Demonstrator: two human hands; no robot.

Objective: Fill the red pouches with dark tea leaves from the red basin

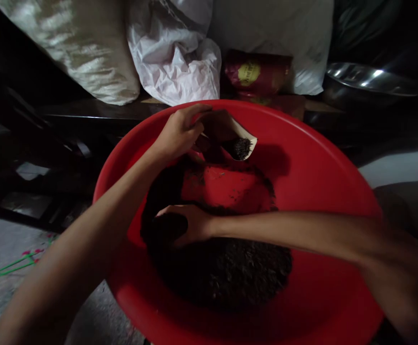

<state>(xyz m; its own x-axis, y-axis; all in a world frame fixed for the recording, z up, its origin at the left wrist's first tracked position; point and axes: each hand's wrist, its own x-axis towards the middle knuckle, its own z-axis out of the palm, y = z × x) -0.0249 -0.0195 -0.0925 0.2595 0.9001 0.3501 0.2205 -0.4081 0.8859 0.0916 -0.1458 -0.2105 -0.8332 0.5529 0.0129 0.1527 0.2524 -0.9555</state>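
A large red plastic basin point(323, 191) holds a pile of loose, dark, dried leaves point(252, 273) that look like tea. At the basin's far side, my left hand point(182, 130) is closed on a small paper bag point(226, 122). The bag lies tilted with its pale mouth turned to the right, and some dark leaves show in that opening. My right hand point(194, 224) is sunk into the left part of the pile, its fingers curled round a handful of tea leaves. Shadow and leaves hide most of those fingertips.
Behind the basin, a dark shelf point(97, 110) bears a white plastic sack point(180, 62), other pale sacks, a dark red packet point(259, 72) with a yellow label, and a metal bowl point(370, 79). Green sticks with pink ends point(20, 262) lie on the floor at left.
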